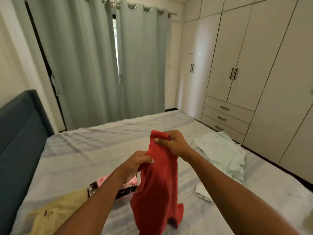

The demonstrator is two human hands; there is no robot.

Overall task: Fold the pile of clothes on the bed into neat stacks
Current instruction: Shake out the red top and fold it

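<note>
Bedroom, grey-sheeted bed (84, 150). You hold the red garment (157, 184) up over it: left hand (135, 164) pinches one edge, right hand (174, 144) pinches the top corner. Yellow garment (55, 216) lies lower left, pale green clothes (223, 150) to the right.

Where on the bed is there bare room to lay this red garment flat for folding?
The widest bare sheet lies ahead, between the headboard and the pale green clothes. The near left is crowded: yellow garment, pink patterned garment.

Home bedroom: bed (101, 146) with grey sheet and blue headboard (20, 126), floor-length grey curtains (94, 61), built-in wardrobe (250, 65) with drawers at the bed's far right corner.
</note>
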